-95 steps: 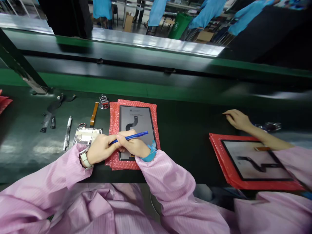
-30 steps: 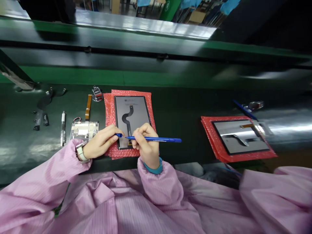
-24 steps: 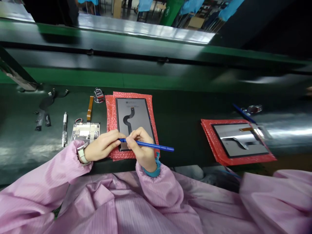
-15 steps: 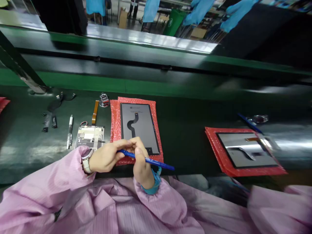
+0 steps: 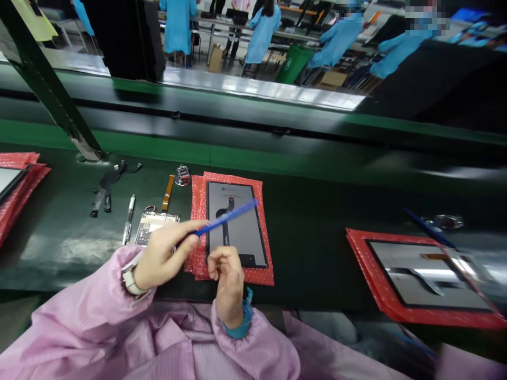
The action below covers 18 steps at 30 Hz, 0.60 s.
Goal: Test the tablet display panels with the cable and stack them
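My left hand (image 5: 164,258), with a pale-strapped watch at the wrist, is closed around one end of a blue stick (image 5: 232,215). The stick slants up to the right above a tablet screen panel (image 5: 247,232), its far end blurred. Grey with a dark frame and a black flex cable (image 5: 225,232), the panel lies on red bubble wrap (image 5: 268,258). At the panel's lower edge, my right hand (image 5: 227,285) has loosely bent fingers, with nothing visible in them; a teal band circles its wrist. Partly behind my left hand sits a circuit board assembly (image 5: 154,221) with an orange ribbon cable (image 5: 168,192).
On the left lie a pen (image 5: 129,219), black cable parts (image 5: 108,182) and more red bubble wrap (image 5: 24,203). A small round metallic item (image 5: 182,175) lies behind the board. Another screen panel (image 5: 423,272) on red wrap is at right. A green post (image 5: 51,89) rises at left.
The blue stick has left my right hand and is in my left, swung to point up right. My hands have moved apart. The whole view has shifted, showing more of the background.
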Each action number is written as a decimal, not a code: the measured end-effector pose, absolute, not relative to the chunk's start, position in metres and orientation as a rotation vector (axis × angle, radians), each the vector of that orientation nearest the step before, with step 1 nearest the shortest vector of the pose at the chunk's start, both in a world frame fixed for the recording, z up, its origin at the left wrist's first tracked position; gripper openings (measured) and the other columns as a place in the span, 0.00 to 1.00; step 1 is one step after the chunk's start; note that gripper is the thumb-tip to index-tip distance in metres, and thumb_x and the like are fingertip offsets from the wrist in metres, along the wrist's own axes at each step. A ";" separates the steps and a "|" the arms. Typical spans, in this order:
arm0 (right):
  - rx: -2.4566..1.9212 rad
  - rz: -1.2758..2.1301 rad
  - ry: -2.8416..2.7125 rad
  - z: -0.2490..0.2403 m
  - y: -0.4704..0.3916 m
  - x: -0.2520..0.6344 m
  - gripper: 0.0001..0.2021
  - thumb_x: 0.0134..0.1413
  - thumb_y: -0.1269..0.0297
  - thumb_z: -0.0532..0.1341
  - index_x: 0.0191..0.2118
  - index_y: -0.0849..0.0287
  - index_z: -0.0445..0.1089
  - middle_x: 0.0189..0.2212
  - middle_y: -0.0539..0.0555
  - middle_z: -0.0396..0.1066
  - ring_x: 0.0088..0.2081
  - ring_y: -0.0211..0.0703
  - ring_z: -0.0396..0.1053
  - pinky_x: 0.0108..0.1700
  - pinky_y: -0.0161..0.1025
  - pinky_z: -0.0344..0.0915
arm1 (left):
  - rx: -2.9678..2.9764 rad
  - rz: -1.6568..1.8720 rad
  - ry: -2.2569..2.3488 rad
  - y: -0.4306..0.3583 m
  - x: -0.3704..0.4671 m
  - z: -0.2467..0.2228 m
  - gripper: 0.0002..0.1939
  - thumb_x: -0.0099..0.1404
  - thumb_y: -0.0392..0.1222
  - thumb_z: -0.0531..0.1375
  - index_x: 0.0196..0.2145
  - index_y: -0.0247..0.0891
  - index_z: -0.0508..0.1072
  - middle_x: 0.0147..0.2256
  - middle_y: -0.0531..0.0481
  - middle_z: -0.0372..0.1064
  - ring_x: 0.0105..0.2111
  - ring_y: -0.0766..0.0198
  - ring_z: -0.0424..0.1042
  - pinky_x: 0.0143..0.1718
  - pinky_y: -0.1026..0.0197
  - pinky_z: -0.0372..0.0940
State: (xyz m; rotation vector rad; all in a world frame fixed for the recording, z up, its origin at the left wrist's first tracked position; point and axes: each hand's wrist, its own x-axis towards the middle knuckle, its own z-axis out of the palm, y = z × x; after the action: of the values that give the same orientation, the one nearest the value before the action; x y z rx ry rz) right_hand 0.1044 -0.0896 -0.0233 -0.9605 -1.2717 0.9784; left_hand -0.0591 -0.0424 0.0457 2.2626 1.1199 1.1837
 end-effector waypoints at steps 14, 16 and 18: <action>-0.522 0.245 -2.133 0.017 -0.088 0.089 0.15 0.66 0.63 0.53 0.27 0.58 0.65 0.21 0.48 0.64 0.24 0.36 0.59 0.25 0.38 0.52 | 2.344 0.640 1.825 -0.009 -0.069 0.010 0.20 0.77 0.45 0.48 0.50 0.37 0.77 0.34 0.43 0.72 0.37 0.55 0.72 0.42 0.53 0.69; -0.405 0.061 -2.267 0.015 -0.085 0.081 0.15 0.64 0.61 0.55 0.25 0.57 0.63 0.20 0.48 0.63 0.23 0.37 0.59 0.24 0.39 0.50 | 2.260 0.663 1.691 -0.019 -0.068 0.018 0.21 0.78 0.41 0.45 0.46 0.39 0.79 0.30 0.46 0.68 0.34 0.58 0.71 0.41 0.53 0.70; -0.310 0.015 -2.450 0.013 -0.083 0.076 0.14 0.64 0.61 0.56 0.26 0.57 0.65 0.22 0.48 0.66 0.24 0.38 0.63 0.24 0.38 0.54 | 2.239 0.593 1.529 -0.030 -0.066 0.029 0.22 0.78 0.40 0.45 0.39 0.40 0.79 0.25 0.48 0.65 0.30 0.58 0.70 0.38 0.53 0.70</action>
State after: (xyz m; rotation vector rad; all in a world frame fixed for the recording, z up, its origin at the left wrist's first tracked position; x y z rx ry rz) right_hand 0.0756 -0.0827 0.0129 -0.3100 -2.4503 0.0154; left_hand -0.0661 -0.0304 0.0289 2.2394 1.5285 0.5935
